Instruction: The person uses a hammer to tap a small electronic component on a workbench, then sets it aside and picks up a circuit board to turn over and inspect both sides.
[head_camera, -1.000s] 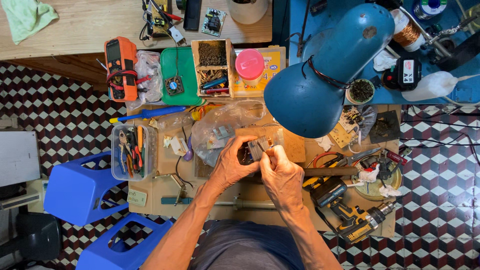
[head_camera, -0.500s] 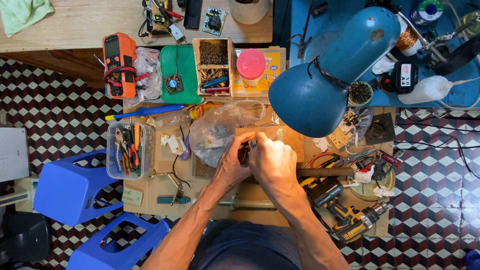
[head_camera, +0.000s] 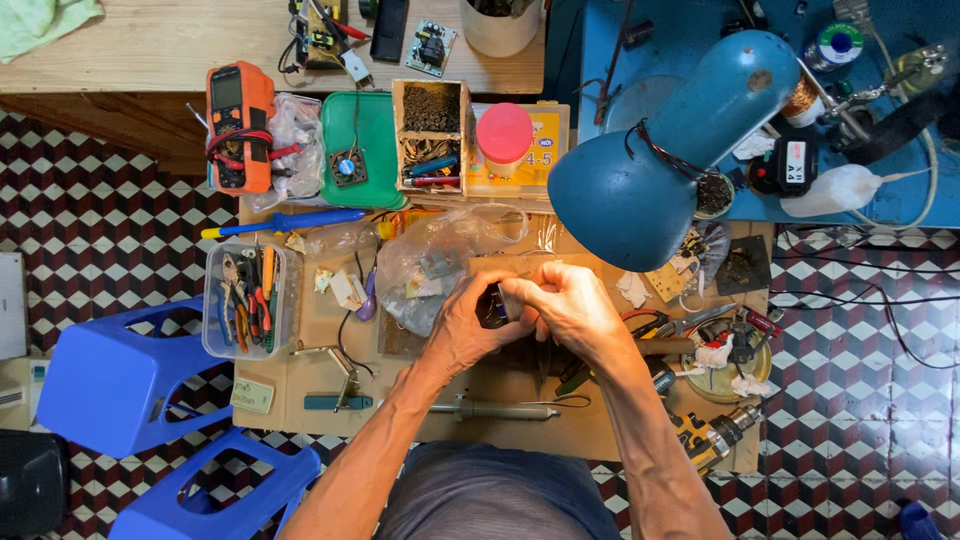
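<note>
Where the two forearms meet above the cardboard-covered desk (head_camera: 300, 330), the left hand (head_camera: 462, 325) and the right hand (head_camera: 565, 305) close together on one small dark part (head_camera: 492, 303), pinched between the fingertips of both hands. Nearest the person, one soldering iron (head_camera: 490, 409) lies flat on the desk, and one yellow cordless drill (head_camera: 712, 438) rests at the right corner. Two blue plastic stools (head_camera: 110, 385) stand on the tiled floor at the left. Just beyond the hands lies one clear plastic bag (head_camera: 430, 265); to its left stands one clear tub (head_camera: 245, 300) of pliers and cutters. Farther out are one blue-handled screwdriver (head_camera: 285, 222), one green tray (head_camera: 362, 150) holding one small fan (head_camera: 347, 166), one orange multimeter (head_camera: 238, 125), one pink-capped jar (head_camera: 503, 132) and one blue desk lamp (head_camera: 665, 160).
</note>
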